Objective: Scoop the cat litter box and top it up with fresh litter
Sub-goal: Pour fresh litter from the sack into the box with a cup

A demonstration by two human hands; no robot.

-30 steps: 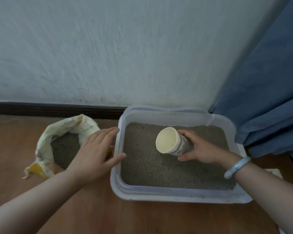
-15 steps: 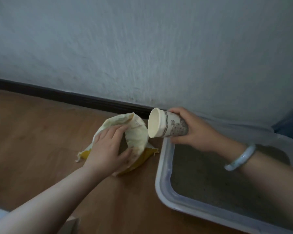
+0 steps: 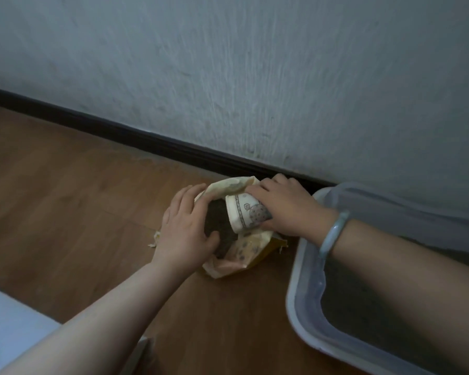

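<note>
My two bare forearms reach forward from the bottom corners of the view and meet over a litter bag (image 3: 237, 257) on the wooden floor (image 3: 79, 201). My hands are close together but not touching, each clamped on something different.

My left hand (image 3: 184, 228) holds the bag's left rim, with the fingers lying along the outside and the thumb hooked into the opening, keeping the mouth wide. My right hand (image 3: 284, 209) is wrapped round a patterned paper cup (image 3: 245, 213). The cup is tipped on its side inside the bag's opening, and its mouth is turned left and down toward the dark grey litter (image 3: 217, 220). I cannot tell whether any litter is in the cup.

A pale, rough wall (image 3: 255, 77) fills the upper half, and a dark baseboard (image 3: 119, 131) runs along where it meets the floor. The white plastic litter box (image 3: 299, 293) takes up the lower right corner, with its left rim just beside the bag. My right forearm crosses over it and hides much of the grey litter bed (image 3: 363, 326). The cream and yellow bag sits crumpled near the baseboard. Something white (image 3: 11, 336) shows at the floor's lower left edge, too blurred to identify. A pale jade-coloured bangle (image 3: 333, 235) circles my right wrist.
</note>
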